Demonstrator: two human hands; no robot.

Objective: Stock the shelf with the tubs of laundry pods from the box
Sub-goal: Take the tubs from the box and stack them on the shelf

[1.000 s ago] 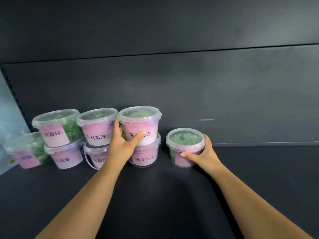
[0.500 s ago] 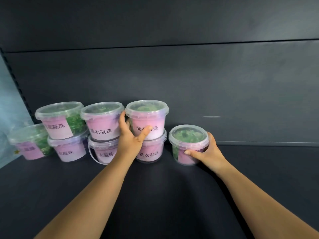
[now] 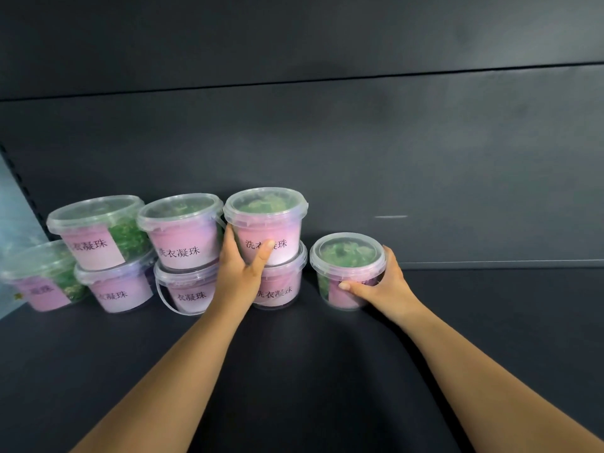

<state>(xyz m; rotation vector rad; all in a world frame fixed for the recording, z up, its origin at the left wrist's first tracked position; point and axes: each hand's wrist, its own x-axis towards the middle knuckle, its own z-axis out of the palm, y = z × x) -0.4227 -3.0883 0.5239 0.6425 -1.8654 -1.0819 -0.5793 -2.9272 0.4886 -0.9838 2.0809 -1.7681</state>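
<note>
- Little differs from a second ago: your left hand [image 3: 240,273] still clasps the upper clear plastic tub with pink label [image 3: 273,220], thumb across the print.
- Your right hand [image 3: 382,286] still wraps the lone clear lidded tub of green pods [image 3: 348,256], which stands upright on the dark shelf [image 3: 294,371], just right of that upper tub.
- Its pink label shows beneath your thumb.

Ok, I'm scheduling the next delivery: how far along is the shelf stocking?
Done: six clear pink-labelled plastic tubs sit on the dark shelf. In hand: left hand grips a stack's top tub; right hand grips a lone tub beside it. Left: unclear, box out of view.
</note>
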